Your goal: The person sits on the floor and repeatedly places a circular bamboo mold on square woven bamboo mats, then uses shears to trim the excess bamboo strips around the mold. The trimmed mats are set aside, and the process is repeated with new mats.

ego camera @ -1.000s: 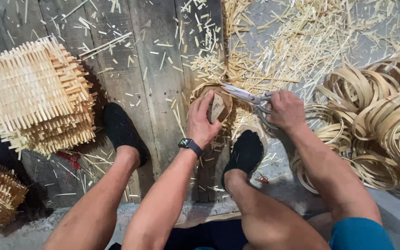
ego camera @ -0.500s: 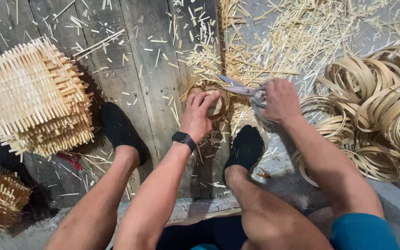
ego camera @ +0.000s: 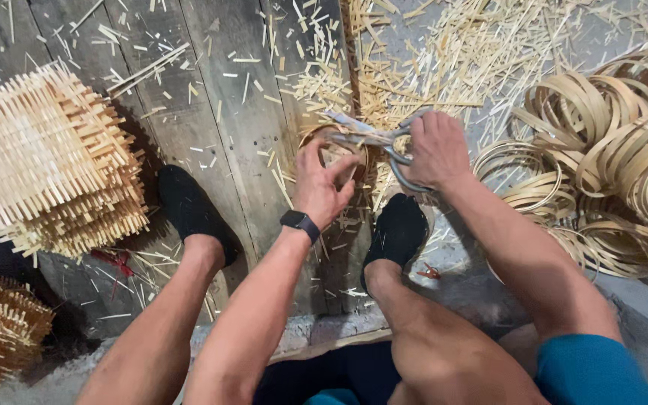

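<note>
A: Between the two black-socked feet, just above them, a small bamboo ring [ego camera: 339, 154] is gripped by the left hand [ego camera: 322, 184], fingers curled round its rim.

B: And the scissors [ego camera: 373, 139]?

A: Metal scissors are held closed-fisted by the right hand [ego camera: 435, 150], fingers through the loops; the blades are laid across the ring's top edge, touching it. Whether the blades are parted cannot be told.

B: What has changed?

A: Compared with a second ago, the ring has been turned in the left hand and the blades have been brought further over it, from beside the ring to across it. Trimming of the rim is judged to be under way, not finished.

B: What lies around the ring?

A: Right of the ring, a heap of finished bamboo hoops [ego camera: 609, 150] is piled. Well to its left, a stack of woven slat mats [ego camera: 46, 165] is set on the wooden floor [ego camera: 219, 112]. Beyond the ring, offcut slivers [ego camera: 444, 52] are scattered.
</note>
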